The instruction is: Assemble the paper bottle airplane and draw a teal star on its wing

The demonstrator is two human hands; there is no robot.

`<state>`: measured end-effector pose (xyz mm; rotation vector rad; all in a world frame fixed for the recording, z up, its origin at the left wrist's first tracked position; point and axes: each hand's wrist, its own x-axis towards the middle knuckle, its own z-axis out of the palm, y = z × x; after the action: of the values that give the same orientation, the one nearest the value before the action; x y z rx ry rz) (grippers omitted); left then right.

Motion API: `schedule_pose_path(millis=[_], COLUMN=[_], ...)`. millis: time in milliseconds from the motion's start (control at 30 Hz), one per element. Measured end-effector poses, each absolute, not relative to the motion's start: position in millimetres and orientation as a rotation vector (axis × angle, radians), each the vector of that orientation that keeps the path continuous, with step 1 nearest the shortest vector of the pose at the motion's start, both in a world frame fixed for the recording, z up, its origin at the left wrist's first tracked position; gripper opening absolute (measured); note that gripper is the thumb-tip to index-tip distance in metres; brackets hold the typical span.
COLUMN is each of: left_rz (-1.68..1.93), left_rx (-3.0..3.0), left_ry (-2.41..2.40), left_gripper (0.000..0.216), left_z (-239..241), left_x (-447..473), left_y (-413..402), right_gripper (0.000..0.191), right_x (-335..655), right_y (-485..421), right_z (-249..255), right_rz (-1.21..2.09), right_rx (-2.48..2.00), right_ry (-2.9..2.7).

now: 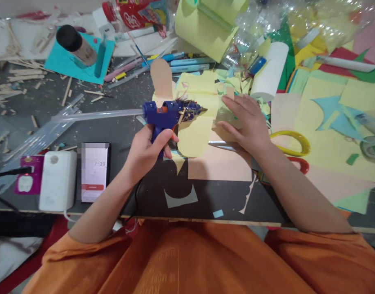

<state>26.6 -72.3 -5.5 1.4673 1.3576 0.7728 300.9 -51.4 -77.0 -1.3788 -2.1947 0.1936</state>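
My left hand [149,149] grips the handle of a blue glue gun [169,114], held above the table with its nozzle pointing right. A clear glue stick [98,115] sticks out of its back to the left. The nozzle hovers over a pale yellow paper cut-out [195,136]. My right hand [247,120] lies flat, fingers stretched out, pressing on the paper just right of the nozzle. A peach rounded paper piece [161,77] lies behind the gun.
Yellow-handled scissors [293,141] lie right of my right hand. A phone [94,171] and a white charger block [57,179] sit at the front left. Markers [187,61], a white roll [270,71], coloured paper sheets [328,122], wooden sticks [18,75] and a black-capped bottle [75,45] crowd the back.
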Motion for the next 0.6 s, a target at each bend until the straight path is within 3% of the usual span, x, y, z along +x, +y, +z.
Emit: schedule_pose_path(millis=[600], left_rz=[0.786], left_rx=[1.421], left_ry=[1.450], left_gripper=[0.015], left_z=[-0.2], left_x=[31.4], left_y=[-71.5], right_gripper=[0.052], right_x=[301.9], right_y=[-52.0], right_z=[-73.0], right_rz=[0.238], right_rx=[-1.409], right_ry=[-2.191])
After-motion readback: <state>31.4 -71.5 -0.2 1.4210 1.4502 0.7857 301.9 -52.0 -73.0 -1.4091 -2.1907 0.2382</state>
